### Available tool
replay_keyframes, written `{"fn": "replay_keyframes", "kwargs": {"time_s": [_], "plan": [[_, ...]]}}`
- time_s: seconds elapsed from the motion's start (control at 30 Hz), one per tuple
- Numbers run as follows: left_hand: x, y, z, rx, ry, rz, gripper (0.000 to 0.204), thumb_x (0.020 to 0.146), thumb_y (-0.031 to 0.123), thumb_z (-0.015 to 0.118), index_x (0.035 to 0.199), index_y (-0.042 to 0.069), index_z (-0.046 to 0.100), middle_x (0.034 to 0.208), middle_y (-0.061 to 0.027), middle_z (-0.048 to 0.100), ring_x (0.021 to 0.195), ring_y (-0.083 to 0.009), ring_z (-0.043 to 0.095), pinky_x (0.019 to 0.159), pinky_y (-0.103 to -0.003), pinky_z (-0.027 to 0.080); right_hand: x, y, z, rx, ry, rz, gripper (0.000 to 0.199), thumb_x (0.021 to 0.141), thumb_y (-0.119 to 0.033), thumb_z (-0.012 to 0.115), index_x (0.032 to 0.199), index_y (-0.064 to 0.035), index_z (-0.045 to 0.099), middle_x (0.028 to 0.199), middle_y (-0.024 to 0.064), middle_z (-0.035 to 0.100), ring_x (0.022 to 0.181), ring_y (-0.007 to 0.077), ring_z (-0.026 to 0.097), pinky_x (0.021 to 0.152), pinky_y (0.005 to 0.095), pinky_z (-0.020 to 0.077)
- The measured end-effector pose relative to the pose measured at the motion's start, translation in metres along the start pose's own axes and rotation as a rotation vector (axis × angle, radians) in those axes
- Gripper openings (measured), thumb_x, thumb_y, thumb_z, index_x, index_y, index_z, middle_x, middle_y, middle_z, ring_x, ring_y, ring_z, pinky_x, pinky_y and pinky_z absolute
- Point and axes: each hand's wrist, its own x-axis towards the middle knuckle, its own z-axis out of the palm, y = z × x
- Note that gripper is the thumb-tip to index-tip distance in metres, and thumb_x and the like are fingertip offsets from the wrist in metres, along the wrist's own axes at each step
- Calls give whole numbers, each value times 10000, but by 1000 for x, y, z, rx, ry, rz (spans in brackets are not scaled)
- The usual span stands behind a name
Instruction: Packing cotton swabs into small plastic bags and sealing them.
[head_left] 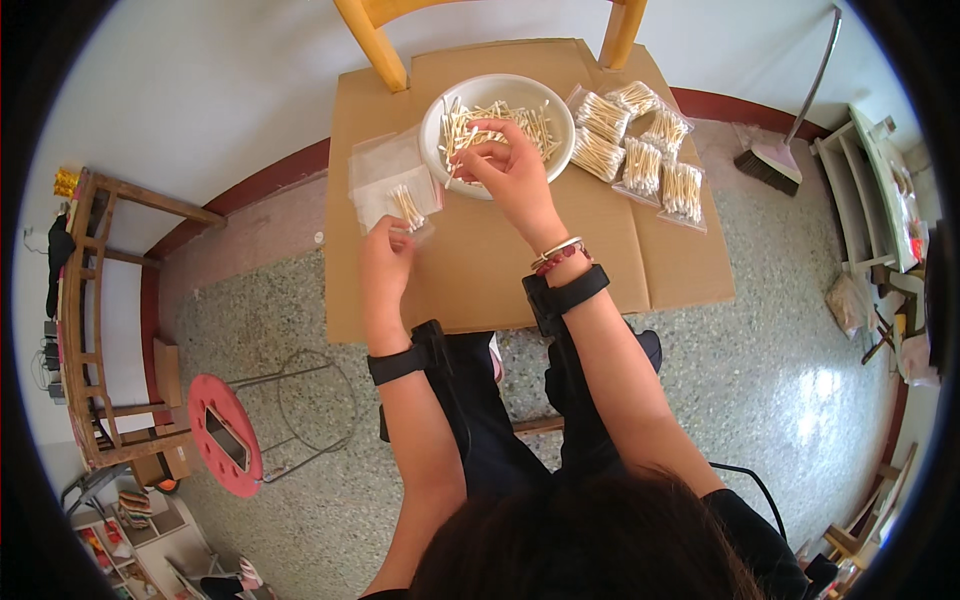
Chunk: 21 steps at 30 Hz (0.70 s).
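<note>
A white bowl point(565, 158) heaped with loose cotton swabs point(500, 112) stands on the cardboard. My right hand point(512, 178) reaches over its near left side, thumb and fingers pinched on cotton swabs at the rim; how many is hard to see. Left of the bowl lies a clear plastic bag point(424, 228) with a small bunch of swabs point(407, 207) in or on it. My left hand point(388, 262) is at that bag's near edge, its fingers curled on the plastic. Other flat clear bags point(372, 160) lie just beyond it.
Several filled swab bags point(641, 166) lie right of the bowl. The cardboard sheet point(480, 290) covers a wooden chair point(383, 55). A red stool point(222, 440) with a phone point(228, 438) is at the left, a broom point(775, 165) at the far right.
</note>
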Motion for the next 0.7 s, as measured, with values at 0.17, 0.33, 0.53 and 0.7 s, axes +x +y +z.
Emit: {"fn": "replay_keyframes", "kwargs": {"time_s": [0.17, 0.33, 0.53, 0.7], "plan": [[-4, 39, -6, -105, 142, 149, 196, 826, 12, 621, 1019, 42, 606, 839, -85, 690, 761, -171, 628, 693, -302, 483, -6, -2, 7, -121, -29, -39, 260, 892, -36, 601, 1137, -14, 518, 882, 128, 691, 816, 151, 690, 692, 241, 538], [-5, 53, -5, -129, 264, 297, 241, 833, 21, 624, 1072, 45, 605, 898, -73, 704, 753, -164, 612, 721, -292, 472, -10, 0, 18, -236, -69, -130, 146, 915, -81, 589, 1043, -15, 567, 843, 118, 698, 811, 165, 700, 669, 257, 527], [-8, 61, -6, -181, 339, 363, 233, 854, 38, 614, 1086, 54, 607, 918, -49, 715, 761, -109, 569, 735, -264, 422, -10, -4, 20, -404, -8, -258, 155, 890, -85, 608, 1013, -1, 568, 878, 147, 693, 848, 216, 700, 728, 300, 534], [-7, 62, -6, -209, 385, 402, 236, 858, 33, 613, 1092, 53, 603, 910, -43, 716, 774, -109, 566, 744, -264, 428, -11, -5, 20, -409, -10, -321, 134, 859, -65, 620, 969, 1, 584, 912, 127, 694, 884, 219, 690, 764, 310, 529]]}}
